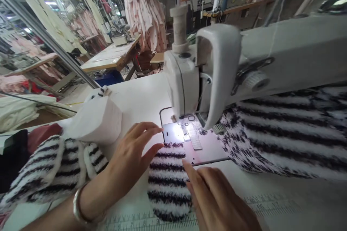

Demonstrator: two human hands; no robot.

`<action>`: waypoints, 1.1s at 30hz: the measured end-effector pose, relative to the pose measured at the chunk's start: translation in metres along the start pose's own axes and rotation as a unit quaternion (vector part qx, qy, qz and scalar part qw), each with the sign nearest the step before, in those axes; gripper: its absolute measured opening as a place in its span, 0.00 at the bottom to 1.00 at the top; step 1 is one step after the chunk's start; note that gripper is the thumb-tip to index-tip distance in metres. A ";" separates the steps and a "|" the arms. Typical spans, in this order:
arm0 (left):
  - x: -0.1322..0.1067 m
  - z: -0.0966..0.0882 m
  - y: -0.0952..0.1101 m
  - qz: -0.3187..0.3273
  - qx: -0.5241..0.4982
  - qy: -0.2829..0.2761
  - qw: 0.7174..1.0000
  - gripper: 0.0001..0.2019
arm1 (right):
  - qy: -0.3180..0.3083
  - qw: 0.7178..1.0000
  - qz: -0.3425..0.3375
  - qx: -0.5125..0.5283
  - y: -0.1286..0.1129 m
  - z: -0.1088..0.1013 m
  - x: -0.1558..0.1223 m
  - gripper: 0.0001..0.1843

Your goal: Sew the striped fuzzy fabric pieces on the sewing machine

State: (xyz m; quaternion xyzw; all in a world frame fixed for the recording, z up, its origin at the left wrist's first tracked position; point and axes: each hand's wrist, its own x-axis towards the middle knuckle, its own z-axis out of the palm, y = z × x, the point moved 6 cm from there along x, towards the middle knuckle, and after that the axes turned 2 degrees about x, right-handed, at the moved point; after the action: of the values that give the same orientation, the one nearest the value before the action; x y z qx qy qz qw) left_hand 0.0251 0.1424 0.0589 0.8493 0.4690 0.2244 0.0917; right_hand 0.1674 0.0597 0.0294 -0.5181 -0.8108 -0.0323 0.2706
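Note:
A small fuzzy fabric piece (169, 182) with black and white stripes and a rounded near end lies flat in front of the sewing machine's needle area. My left hand (132, 151), a bangle on its wrist, is at the piece's upper left corner. Its thumb and fingers are apart, the thumb tip touching or almost touching the edge. On the right edge of the same piece is my right hand (217, 198), index finger forward and the other fingers curled; its thumb is mostly hidden. The lit presser foot (185, 130) stands just beyond the piece.
The sewing machine (187, 79) rises ahead. Larger striped fabric (284, 130) bunches under its arm. At left lie a white block-shaped stack (94, 121) and more striped pieces (67, 166). A printed ruler scale (135, 222) crosses the table's near side. Garments (143, 11) hang behind.

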 end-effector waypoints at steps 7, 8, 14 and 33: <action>-0.023 0.030 0.046 0.131 0.004 -0.117 0.985 0.16 | 0.022 0.993 -0.082 -0.087 0.005 0.013 -0.001 0.25; -0.021 0.034 0.046 0.129 0.007 -0.113 0.985 0.16 | 0.015 0.993 -0.078 -0.092 0.007 0.015 0.000 0.25; -0.004 0.047 0.041 0.135 -0.009 -0.085 0.987 0.16 | 0.007 0.994 -0.053 -0.099 0.020 0.012 0.022 0.25; 0.004 0.030 0.035 0.148 -0.014 -0.047 0.988 0.16 | -0.028 0.999 -0.014 0.045 0.047 0.017 0.027 0.29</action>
State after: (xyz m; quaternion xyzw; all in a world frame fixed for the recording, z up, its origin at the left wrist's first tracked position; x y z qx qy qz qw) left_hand 0.0675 0.1282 0.0470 0.9176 0.3300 0.2019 0.0918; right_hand 0.1918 0.1095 0.0167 -0.4950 -0.8258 0.0149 0.2700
